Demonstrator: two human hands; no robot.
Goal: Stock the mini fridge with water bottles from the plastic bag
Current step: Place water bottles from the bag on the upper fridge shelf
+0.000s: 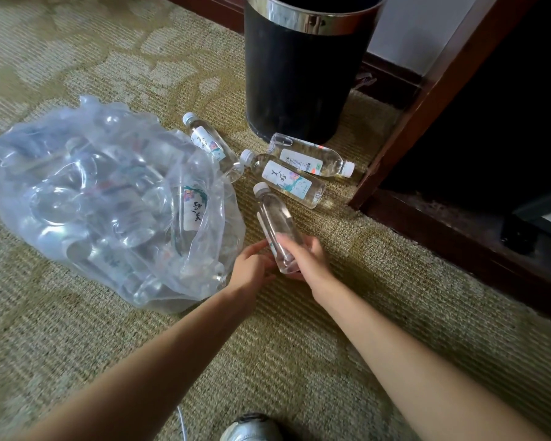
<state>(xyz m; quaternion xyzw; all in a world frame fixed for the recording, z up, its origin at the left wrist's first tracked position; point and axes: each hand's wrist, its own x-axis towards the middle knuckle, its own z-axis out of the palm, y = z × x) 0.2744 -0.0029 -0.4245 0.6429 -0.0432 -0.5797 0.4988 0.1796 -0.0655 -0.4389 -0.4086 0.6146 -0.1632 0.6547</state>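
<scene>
A clear plastic bag (pixel 105 198) full of several water bottles lies on the carpet at the left. My right hand (pixel 303 256) grips the lower end of a clear water bottle (pixel 274 218) with a white cap, cap pointing away from me. My left hand (pixel 252 265) sits beside the bag's opening, its fingertips touching the base of that bottle. Three more bottles lie on the carpet beyond: one (pixel 213 144) against the bag, one (pixel 287 179) in the middle, one (pixel 312 157) nearest the bin.
A black waste bin (pixel 303 78) with a chrome rim stands behind the loose bottles. A dark wooden cabinet frame (pixel 427 100) rises at the right with a dark opening (pixel 506 122) inside. Patterned carpet covers the floor. A shoe tip (pixel 252 428) shows at the bottom.
</scene>
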